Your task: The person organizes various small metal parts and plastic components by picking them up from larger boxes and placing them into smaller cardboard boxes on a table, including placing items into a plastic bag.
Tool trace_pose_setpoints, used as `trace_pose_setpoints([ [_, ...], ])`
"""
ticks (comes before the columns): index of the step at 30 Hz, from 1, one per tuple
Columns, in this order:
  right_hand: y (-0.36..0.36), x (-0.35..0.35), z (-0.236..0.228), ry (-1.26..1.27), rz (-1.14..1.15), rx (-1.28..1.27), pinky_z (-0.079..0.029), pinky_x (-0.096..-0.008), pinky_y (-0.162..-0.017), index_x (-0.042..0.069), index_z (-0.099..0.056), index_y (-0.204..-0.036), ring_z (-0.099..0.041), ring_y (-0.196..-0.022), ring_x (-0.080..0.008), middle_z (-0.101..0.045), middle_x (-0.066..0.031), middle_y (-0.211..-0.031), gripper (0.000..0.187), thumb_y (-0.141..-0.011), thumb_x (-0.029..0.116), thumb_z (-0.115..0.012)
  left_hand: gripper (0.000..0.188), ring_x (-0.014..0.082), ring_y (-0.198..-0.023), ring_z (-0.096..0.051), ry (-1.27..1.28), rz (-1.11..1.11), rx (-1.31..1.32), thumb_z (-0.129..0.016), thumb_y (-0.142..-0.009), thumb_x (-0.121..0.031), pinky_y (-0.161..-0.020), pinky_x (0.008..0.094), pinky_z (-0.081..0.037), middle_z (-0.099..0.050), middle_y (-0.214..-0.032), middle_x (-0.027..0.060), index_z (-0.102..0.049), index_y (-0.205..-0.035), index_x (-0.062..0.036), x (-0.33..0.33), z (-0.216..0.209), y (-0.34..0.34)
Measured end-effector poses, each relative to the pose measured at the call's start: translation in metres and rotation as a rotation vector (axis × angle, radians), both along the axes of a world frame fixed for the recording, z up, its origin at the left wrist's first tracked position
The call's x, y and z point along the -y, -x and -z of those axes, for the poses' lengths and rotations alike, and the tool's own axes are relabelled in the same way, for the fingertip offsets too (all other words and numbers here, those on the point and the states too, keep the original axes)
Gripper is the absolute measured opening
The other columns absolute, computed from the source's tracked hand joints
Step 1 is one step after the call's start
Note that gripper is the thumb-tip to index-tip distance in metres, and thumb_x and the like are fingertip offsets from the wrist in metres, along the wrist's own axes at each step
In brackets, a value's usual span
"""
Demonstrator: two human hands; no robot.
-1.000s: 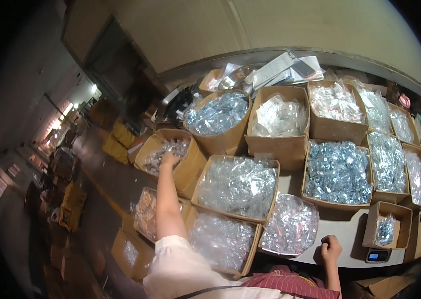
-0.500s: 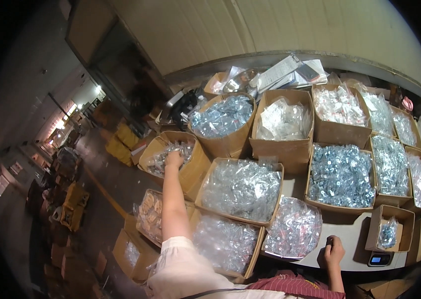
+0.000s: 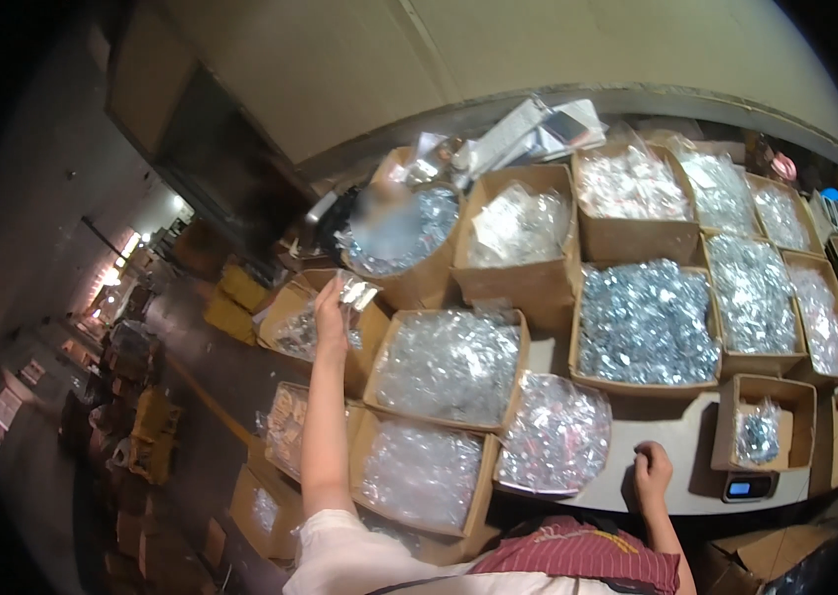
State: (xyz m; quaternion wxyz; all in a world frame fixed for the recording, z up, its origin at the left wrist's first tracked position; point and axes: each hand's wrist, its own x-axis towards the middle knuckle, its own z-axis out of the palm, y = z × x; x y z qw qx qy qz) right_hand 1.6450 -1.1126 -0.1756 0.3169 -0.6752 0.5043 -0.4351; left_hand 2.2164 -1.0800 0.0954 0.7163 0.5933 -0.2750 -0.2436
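Packet: silvery and glinting [image 3: 359, 292], above the near edge of a carton [image 3: 369, 345]
Left hand: pinching the packet [image 3: 332, 313]
Right hand: curled over the table [image 3: 617, 441], grip impossible to tell [image 3: 652, 473]
Hard to see: the packet's contents; left thumb; a blurred patch covers part of the round box [image 3: 429, 285]

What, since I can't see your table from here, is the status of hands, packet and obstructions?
Left hand holding shiny packet over open carton. Right hand curled, left of scale. Other cartons crowded close; nothing seen blocking packet.
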Motion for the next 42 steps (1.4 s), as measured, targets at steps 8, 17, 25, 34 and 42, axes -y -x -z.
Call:
trace_pose_setpoints([
  [8,-0.010,0.006,0.011,-0.001,-0.048,-0.008,-0.052,-0.0359,-0.069,0.002,-0.064,-0.089,-0.065,-0.076,-0.0304,-0.065,-0.0155,-0.084,0.013,-0.080,0.006,-0.056,0.021,0.0037,-0.052,-0.046,-0.002,0.708,-0.113,-0.053,-0.100,-0.023,-0.043,0.0173,-0.031,-0.069,-0.085,0.0056,-0.058,-0.087,-0.0071,0.061,0.016,0.244],
  [17,0.039,0.015,0.008,-0.068,-0.451,0.216,-0.054,-0.0339,-0.068,0.001,-0.064,-0.102,-0.068,-0.074,-0.0234,-0.067,-0.0132,-0.090,0.018,-0.087,0.006,-0.055,0.025,0.0037,-0.053,-0.044,-0.083,1.133,-0.359,-0.050,-0.099,-0.026,-0.044,0.0194,-0.030,-0.069,-0.088,0.0087,-0.062,-0.093,-0.0042,0.115,0.057,0.460],
  [25,0.065,0.020,0.008,-0.221,-0.622,0.295,-0.052,-0.0264,-0.064,0.000,-0.058,-0.105,-0.064,-0.069,-0.0127,-0.062,-0.0068,-0.085,0.014,-0.096,0.009,-0.052,0.032,0.0046,-0.042,-0.036,-0.072,1.170,-0.447,-0.043,-0.101,-0.027,-0.042,0.0197,-0.030,-0.067,-0.084,0.0111,-0.058,-0.092,-0.0004,0.137,0.060,0.568],
  [34,0.065,0.027,-0.038,-0.834,-0.697,0.334,-0.053,-0.0280,-0.061,0.002,-0.057,-0.095,-0.065,-0.065,-0.0139,-0.063,-0.0049,-0.075,0.015,-0.099,0.014,-0.048,0.027,0.0208,-0.088,-0.069,-0.228,1.043,0.260,-0.053,-0.096,-0.025,-0.079,0.0352,-0.053,-0.071,-0.107,0.0143,-0.069,-0.097,-0.0018,0.178,0.121,0.619],
  [42,0.058,0.035,0.006,-0.701,-0.695,0.460,-0.057,-0.0275,-0.058,-0.001,-0.060,-0.104,-0.064,-0.066,-0.0133,-0.061,-0.0078,-0.086,0.020,-0.094,-0.001,-0.043,0.023,0.0323,-0.105,-0.063,0.075,0.556,0.972,-0.061,-0.088,-0.007,-0.093,0.0417,-0.048,-0.068,-0.113,0.0139,-0.067,-0.111,-0.0044,0.101,0.129,0.470],
])
